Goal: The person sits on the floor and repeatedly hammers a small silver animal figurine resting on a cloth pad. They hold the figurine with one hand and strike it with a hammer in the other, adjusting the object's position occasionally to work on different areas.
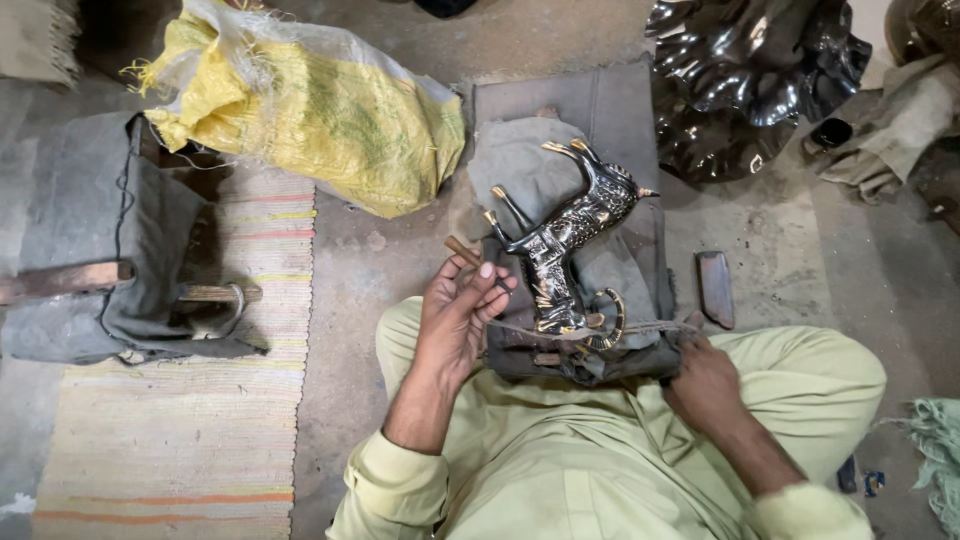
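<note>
While I sit cross-legged on the floor, a metal animal figurine [568, 240] lies across the grey cloth [520, 165] over my lap.

At about nine o'clock from the figurine, my left hand [455, 315] is closed loosely round a thin wooden-handled tool [464, 251], fingertips touching the piece's near flank. My right hand [705, 380] rests at five o'clock on the cloth's edge; I cannot tell whether it grips anything. The figurine is dark and glossy, with engraved patterning along the body, brass-coloured hooves and horns, and a curled tail near my knees. I judge it heavy, rigid and slick, the thin legs its weak points, so the body is the place to hold. A yellow sack [310, 105] lies at ten o'clock.
</note>
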`<state>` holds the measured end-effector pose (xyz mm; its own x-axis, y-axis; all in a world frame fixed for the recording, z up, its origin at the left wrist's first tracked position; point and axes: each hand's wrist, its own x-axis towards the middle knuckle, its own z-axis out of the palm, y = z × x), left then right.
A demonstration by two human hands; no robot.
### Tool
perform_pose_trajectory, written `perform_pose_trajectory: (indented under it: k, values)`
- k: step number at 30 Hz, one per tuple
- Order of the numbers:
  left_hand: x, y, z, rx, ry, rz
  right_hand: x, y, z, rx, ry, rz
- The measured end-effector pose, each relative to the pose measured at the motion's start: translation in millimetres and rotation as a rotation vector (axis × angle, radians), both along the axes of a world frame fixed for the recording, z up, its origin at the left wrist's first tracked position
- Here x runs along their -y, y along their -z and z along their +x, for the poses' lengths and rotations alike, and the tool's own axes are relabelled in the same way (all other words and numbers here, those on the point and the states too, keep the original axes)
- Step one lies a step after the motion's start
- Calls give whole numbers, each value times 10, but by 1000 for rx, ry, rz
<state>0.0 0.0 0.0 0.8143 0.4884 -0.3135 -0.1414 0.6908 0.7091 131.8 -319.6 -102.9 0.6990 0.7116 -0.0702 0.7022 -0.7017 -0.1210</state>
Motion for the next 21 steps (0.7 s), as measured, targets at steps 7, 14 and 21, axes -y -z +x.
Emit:
perform_pose_trajectory:
  k: [7,14,21]
  values:
    - [92,29,166,26,0,-13,1136,-639,324,-539,511,-543]
    - [170,-107,367,12,53,364,1965,-936,367,-814,828,145]
    - [277,-143,760,65,-8,875,1468,-1409,49,-982,570,876]
